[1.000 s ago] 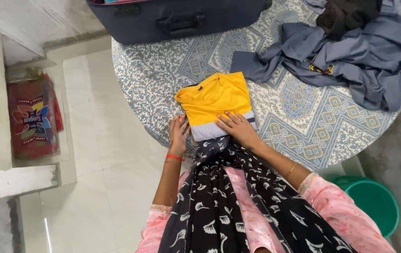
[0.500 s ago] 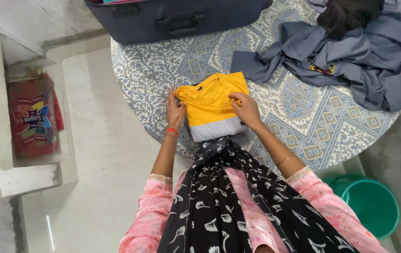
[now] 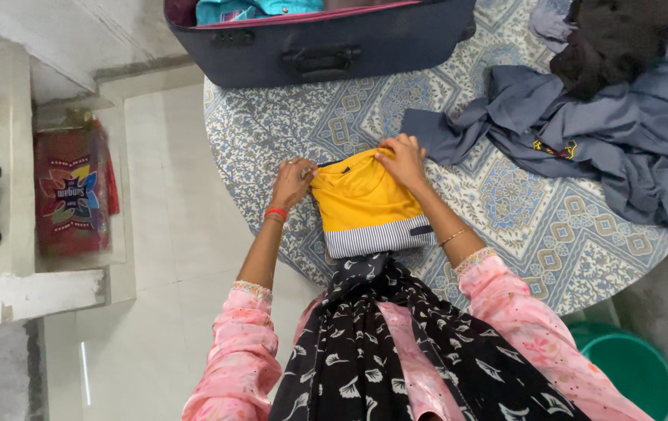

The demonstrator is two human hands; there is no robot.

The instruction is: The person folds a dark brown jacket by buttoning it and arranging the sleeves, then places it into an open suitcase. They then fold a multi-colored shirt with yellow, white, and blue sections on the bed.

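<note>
A person's left hand [image 3: 291, 183] and right hand [image 3: 402, 160] each pinch a far corner of a folded yellow shirt [image 3: 365, 204] lying on the patterned desk [image 3: 271, 125], before an open suitcase [image 3: 326, 47]. Folding looks finished; lifting it flat calls for an even grip.
</note>
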